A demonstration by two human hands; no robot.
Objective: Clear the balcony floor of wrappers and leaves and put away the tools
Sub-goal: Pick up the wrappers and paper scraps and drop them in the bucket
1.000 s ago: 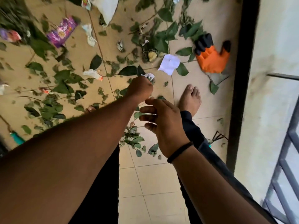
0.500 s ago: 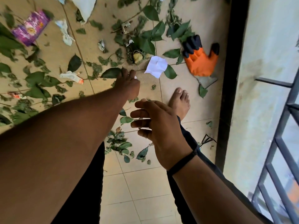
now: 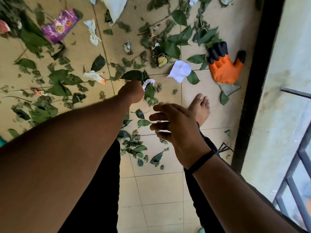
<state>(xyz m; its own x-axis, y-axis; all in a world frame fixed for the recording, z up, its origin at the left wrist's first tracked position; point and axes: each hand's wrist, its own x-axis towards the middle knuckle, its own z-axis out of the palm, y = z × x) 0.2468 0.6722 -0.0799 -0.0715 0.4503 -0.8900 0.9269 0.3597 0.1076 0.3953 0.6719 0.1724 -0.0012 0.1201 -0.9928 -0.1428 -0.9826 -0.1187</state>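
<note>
We see a crumpled white wrapper [image 3: 148, 82] among green leaves [image 3: 171, 47] on the tiled floor [image 3: 159, 187], just beside our left hand [image 3: 132, 92], whose knuckles face us, fingers curled; its hold we cannot tell. Our right hand [image 3: 178, 130] hovers spread. Half a second ago, the left covered that wrapper.

Matt beige floor tiles [image 3: 156, 185], glossy purple plastic wrapper [image 3: 60, 26], crumpled white paper [image 3: 179, 71]

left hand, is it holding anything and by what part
The left hand is curled at a crumpled white scrap among leaves; whether it has a grip there cannot be told. The right hand is open and holds nothing.
</note>
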